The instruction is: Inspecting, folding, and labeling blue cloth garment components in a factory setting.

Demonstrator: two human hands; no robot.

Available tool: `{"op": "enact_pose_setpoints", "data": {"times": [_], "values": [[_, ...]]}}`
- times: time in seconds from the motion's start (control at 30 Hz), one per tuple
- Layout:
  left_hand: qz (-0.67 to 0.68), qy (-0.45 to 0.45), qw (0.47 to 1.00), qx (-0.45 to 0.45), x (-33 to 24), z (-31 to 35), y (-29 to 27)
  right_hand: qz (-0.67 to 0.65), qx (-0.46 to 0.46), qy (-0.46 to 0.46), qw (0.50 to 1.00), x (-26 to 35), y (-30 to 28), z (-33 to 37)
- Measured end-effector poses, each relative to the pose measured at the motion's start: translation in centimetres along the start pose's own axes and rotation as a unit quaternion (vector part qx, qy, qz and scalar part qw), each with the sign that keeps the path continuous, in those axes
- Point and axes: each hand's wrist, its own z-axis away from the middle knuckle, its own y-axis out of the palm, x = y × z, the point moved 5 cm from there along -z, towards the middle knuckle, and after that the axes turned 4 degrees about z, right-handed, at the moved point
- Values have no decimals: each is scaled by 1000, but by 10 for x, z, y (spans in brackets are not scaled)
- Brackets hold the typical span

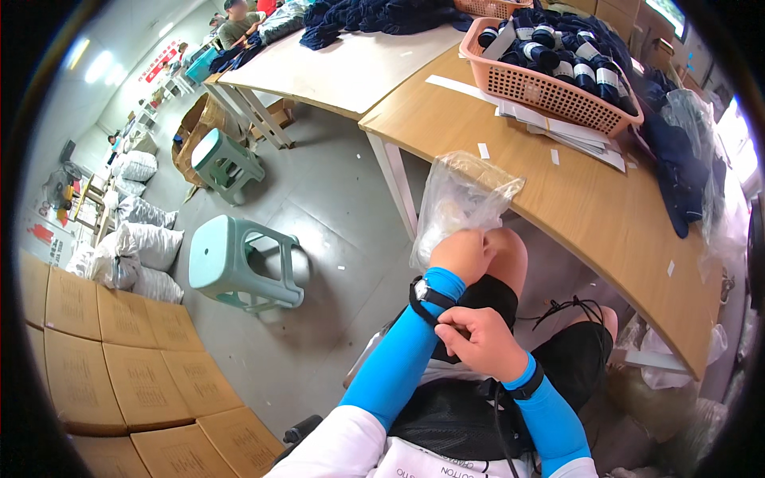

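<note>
My left hand [462,256] is closed in a fist beside my bare knee, its fingers turned out of sight. A black wrist strap [434,296] with a small pale device circles that wrist over a blue sleeve [402,350]. With thumb and fingers my right hand [482,341] pinches the strap's lower side. Another black band [527,384] is round my right wrist. Just beyond my left hand, a clear plastic bag [458,203] hangs from the table edge, partly behind the hand.
A wooden table [590,199] curves round my right, carrying a pink basket [558,94] of dark yarn rolls and white card strips [558,131]. Green stools [231,253] stand at left. Cardboard boxes [88,374] are stacked lower left, near white sacks [147,245]. Other people work far off.
</note>
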Motion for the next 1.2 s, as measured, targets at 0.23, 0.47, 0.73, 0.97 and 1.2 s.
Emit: {"op": "enact_pose_setpoints", "data": {"times": [0.23,0.47,0.73,0.97,1.2], "values": [[587,-55,808,9,-28,2,-37,10,3,-63,998,4,-13,3],[862,-5,503,66,-52,10,-53,150,-83,-268,948,44,-26,13],[774,-71,625,-75,-20,0,-46,101,-120,-230,961,32,-31,13],[858,-69,508,-30,-46,8,-53,82,-54,-155,983,26,-34,9],[692,60,713,-95,-89,18,-63,29,-81,-201,976,24,-79,29]]}}
